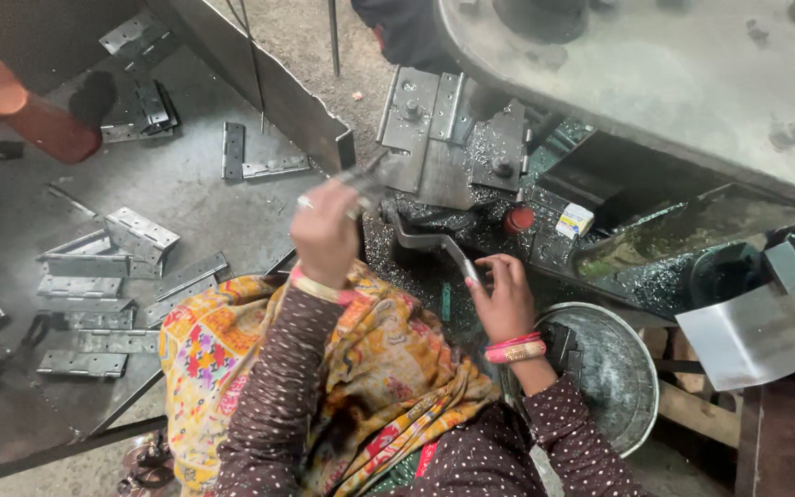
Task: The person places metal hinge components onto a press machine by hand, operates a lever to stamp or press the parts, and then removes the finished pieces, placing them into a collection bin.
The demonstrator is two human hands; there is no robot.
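Nearest the camera, the person's patterned yellow cloth (259, 368) lies over the lap, and a round metal basin (623, 387) sits just beside the right forearm. The right hand (503, 294) rests with its fingers loosely curled on a dark curved metal piece (434, 244) at the front of the press; whether they truly close around it cannot be told. The left hand (324, 235) is raised a little farther out, its grip clamped on a thin metal strip (361, 179) angled toward the steel die block (448, 138). Judging by this, feeding well means sliding the strip flat and square into the die while keeping fingertips clear of it. Farther left, punched hinge plates (108, 276) lie scattered on the grey table (186, 193).
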